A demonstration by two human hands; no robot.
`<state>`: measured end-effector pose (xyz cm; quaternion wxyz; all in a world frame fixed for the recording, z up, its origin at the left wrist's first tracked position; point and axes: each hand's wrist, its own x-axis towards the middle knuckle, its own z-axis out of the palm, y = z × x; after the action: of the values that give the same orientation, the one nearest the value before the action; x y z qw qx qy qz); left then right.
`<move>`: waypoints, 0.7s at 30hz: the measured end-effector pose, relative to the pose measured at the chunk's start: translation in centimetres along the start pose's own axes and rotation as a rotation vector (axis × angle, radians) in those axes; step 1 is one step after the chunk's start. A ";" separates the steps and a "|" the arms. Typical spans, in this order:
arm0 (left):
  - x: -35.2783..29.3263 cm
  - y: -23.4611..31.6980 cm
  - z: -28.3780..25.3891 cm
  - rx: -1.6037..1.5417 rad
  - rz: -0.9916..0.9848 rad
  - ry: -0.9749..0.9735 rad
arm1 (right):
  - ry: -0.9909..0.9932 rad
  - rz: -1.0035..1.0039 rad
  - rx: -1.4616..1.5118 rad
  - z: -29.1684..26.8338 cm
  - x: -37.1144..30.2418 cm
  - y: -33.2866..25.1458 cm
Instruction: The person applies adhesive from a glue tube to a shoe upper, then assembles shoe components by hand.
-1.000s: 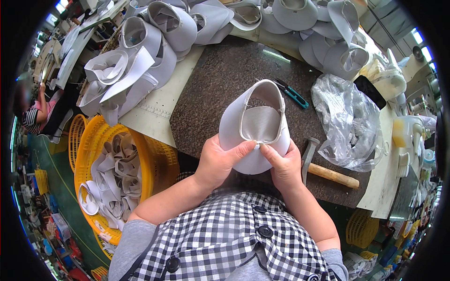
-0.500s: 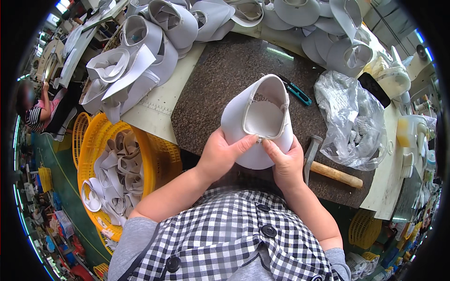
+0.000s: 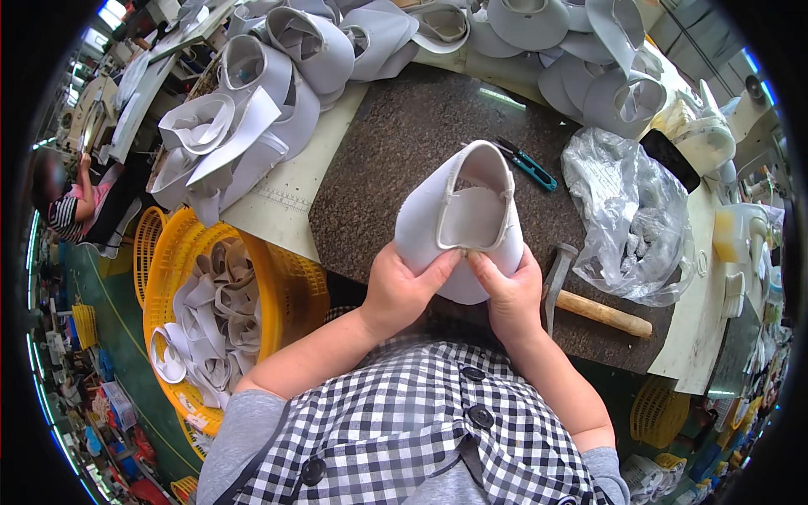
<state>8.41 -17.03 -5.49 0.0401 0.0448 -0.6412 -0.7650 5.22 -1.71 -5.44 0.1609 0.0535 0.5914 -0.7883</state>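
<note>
Between my two hands I hold a white shoe upper [image 3: 421, 220], its opening facing up and its seamed rim showing. My left hand [image 3: 402, 286] grips the left side, thumb on the near rim. On the other side my right hand [image 3: 510, 290] grips it the same way, and both thumb tips nearly meet at the near edge of the opening. The fingers are hidden under the upper. Just beyond it lie teal thread snips [image 3: 528, 166]. A hammer [image 3: 602, 313] with a wooden handle rests beside my right hand.
Shoe uppers [image 3: 311, 50] are heaped along the far table edge, left and right. A yellow basket [image 3: 290, 290] of white pieces stands at my left. On the dark stone slab [image 3: 370, 160] lies a clear plastic bag [image 3: 619, 210], near a black phone [image 3: 671, 160]. A person [image 3: 71, 202] sits far left.
The shoe upper has tilted slightly, its near side drawn narrower between my hands. My thumbs have shifted a little at the rim. Both hands keep their hold.
</note>
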 end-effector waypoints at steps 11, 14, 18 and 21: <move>-0.2 1.0 0.0 -0.096 0.012 -0.017 | -0.108 -0.058 0.084 -0.5 -0.3 0.6; -0.2 1.2 0.0 -0.170 -0.065 -0.029 | -0.144 -0.054 0.128 -0.7 -0.2 0.2; 0.1 0.9 0.3 -0.280 -0.101 -0.006 | -0.190 -0.039 0.149 -0.9 0.0 -0.7; 0.0 0.6 -1.1 -0.069 -0.087 0.078 | -0.179 -0.136 -0.459 -1.3 -1.7 -4.5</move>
<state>8.50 -18.22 -5.09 0.0333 0.1011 -0.6097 -0.7855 5.27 1.00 -1.25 0.1672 -0.0940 0.7405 -0.6441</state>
